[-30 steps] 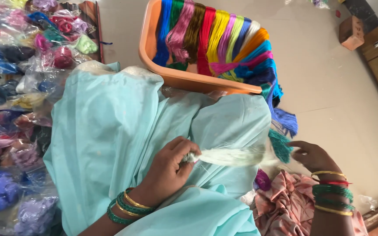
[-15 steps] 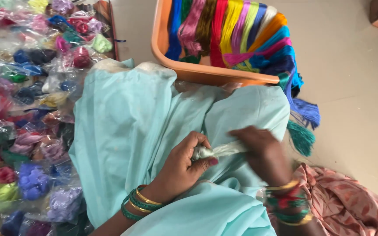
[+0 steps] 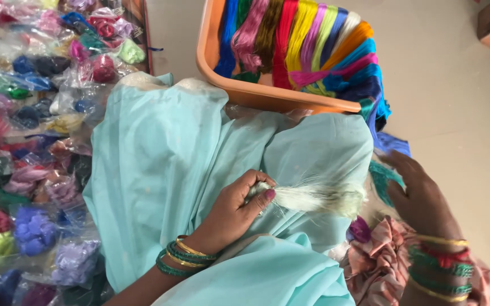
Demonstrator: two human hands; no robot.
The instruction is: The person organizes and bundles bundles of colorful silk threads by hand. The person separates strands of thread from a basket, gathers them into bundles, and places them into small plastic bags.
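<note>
left hand (image 3: 231, 212) has its fingers pinched shut on the pale tassel (image 3: 313, 197) lying on the mint cloth (image 3: 165, 164) just below the orange tub (image 3: 267, 96); right hand (image 3: 421, 190) hovers loosely open past the cloth's right edge, holding nothing, bare floor (image 3: 455, 113) beyond

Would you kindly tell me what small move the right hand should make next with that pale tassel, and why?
Probably bring the right hand back to the loose end of the pale tassel. The left hand pinches its bound end against the light blue cloth, while the far end fans out frayed and unheld; the right hand rests apart, over teal threads.
</note>
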